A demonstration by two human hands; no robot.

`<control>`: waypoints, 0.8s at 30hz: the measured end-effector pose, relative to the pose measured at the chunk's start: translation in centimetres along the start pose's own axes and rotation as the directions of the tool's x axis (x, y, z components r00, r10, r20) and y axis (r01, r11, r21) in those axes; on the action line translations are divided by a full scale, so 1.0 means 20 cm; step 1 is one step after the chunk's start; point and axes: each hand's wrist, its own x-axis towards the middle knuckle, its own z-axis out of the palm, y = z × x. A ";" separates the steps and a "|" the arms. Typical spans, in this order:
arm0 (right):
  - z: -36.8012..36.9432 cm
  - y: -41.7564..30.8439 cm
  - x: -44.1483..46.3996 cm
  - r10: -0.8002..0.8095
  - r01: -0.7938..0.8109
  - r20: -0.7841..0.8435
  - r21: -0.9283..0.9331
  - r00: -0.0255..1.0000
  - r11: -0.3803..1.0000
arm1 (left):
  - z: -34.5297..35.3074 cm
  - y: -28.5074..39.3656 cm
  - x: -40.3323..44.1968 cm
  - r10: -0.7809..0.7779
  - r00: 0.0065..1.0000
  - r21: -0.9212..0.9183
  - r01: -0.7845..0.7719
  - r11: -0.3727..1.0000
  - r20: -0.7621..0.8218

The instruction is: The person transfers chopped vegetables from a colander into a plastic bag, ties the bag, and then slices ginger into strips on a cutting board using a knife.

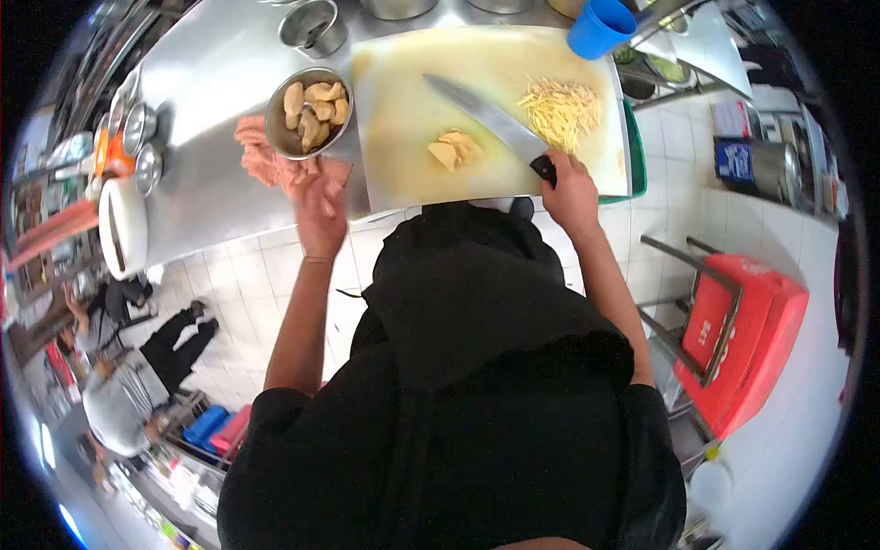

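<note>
My right hand (572,194) is closed around the black handle of a large kitchen knife (486,115). Its blade lies across the cutting board (394,82), pointing up and left. Left of the blade is a small pile of ginger slices (455,148); to its right is a heap of ginger shreds (561,108). At the board's left, my left hand (321,215) grips a crumpled pink cloth (261,160) at the counter's front edge. Just above that hand, a metal bowl (273,128) holds several peeled ginger pieces (316,115), partly resting over the cloth.
A smaller metal bowl (293,32) stands behind the ginger bowl on the steel counter (206,82). A blue cup (600,29) sits at the board's back right corner. Red stools (742,339) are on the right. Another person (128,394) is at the far left.
</note>
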 end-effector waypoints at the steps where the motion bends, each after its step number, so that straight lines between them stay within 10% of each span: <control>1: -0.01 0.03 0.01 -0.028 0.027 0.030 0.027 0.999 0.999 | 0.07 0.07 -0.01 0.044 0.998 0.015 -0.045 0.999 0.052; 5: -0.11 0.04 0.04 -0.052 0.028 0.250 0.096 0.967 0.995 | 0.28 0.58 0.13 -0.026 0.990 -0.263 0.062 0.963 0.138; 12: -0.18 0.13 0.09 -0.053 0.035 0.480 0.047 0.876 0.998 | 0.53 0.64 0.23 0.005 0.979 -0.172 0.030 0.985 0.202; 24: -0.14 0.17 0.09 -0.065 0.053 0.475 0.039 0.878 0.998 | 0.53 0.56 0.27 -0.013 0.974 -0.323 0.088 0.942 0.227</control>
